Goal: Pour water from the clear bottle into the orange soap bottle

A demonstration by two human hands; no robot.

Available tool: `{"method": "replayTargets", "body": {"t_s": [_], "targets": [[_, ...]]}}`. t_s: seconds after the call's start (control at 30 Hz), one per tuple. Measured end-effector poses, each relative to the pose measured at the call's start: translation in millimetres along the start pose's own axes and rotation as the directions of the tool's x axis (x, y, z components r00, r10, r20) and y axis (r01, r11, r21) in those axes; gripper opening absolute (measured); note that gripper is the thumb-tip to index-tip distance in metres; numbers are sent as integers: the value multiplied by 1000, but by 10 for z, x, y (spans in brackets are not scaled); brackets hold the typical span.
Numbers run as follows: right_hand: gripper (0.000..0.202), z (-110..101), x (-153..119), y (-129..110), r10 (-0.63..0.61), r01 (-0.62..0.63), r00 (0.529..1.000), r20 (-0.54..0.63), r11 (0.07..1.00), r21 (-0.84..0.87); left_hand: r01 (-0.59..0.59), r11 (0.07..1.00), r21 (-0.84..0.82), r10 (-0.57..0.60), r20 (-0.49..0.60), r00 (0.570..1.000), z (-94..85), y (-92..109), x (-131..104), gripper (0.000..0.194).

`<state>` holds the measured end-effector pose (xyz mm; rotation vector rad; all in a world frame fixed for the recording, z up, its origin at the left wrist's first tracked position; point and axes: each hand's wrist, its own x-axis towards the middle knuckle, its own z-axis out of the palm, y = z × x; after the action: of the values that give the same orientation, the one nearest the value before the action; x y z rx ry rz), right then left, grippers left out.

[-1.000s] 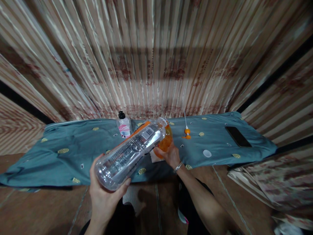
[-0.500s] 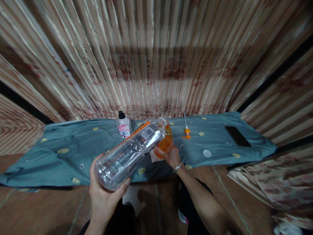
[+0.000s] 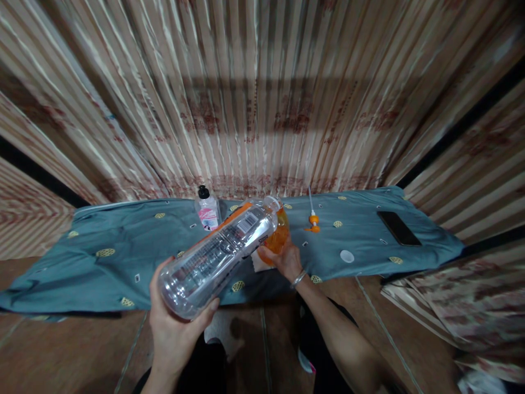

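Behind everything hangs a striped, pleated curtain; before it stands a long table draped in teal cloth, which carries the loose things within the person's reach; above its near side slants a large clear bottle, base low toward the person and neck up and away; the left hand grasps it around the base, probably because the bulk of it needs support there; its white-rimmed neck overlaps the top of an orange bottle, though whether the two mouths meet cannot be told; the right hand is wrapped around that orange bottle, seemingly to steady it; a smaller bottle with a black top stands upright at the back, apart from both hands; a dark phone lies flat toward the right end, well away from the bottles; an orange pump head lies with its tube toward the curtain, perhaps laid down to leave a bottle mouth uncovered; nearer the front edge rests a white disc.
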<state>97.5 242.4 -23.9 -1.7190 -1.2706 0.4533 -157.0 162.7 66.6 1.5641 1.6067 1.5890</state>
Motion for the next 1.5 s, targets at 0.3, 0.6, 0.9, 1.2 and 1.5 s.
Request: {"method": "replayTargets", "body": {"t_s": [0.3,0.6,0.9,1.2,1.5], "targets": [[72,-11,6,-3,25,-25,999,26,1000,-19,-13,1000,11,13,3,1000,-15,-121,3,102],[76,-22,7,-20,47,-46,998,33,999,-24,-95,995,31,96,-6,995,-22,-168,18,100],[74,-11,0,-18,30,-30,999,24,1000,4,-111,993,36,112,-10,994,-13,-197,25,100],[71,-31,1,-31,24,-24,999,36,1000,17,-36,999,19,36,1,999,-11,-67,13,100],[73,-38,1,-54,35,-35,999,30,999,-12,-11,1000,9,11,4,1000,-1,59,6,99]]}}
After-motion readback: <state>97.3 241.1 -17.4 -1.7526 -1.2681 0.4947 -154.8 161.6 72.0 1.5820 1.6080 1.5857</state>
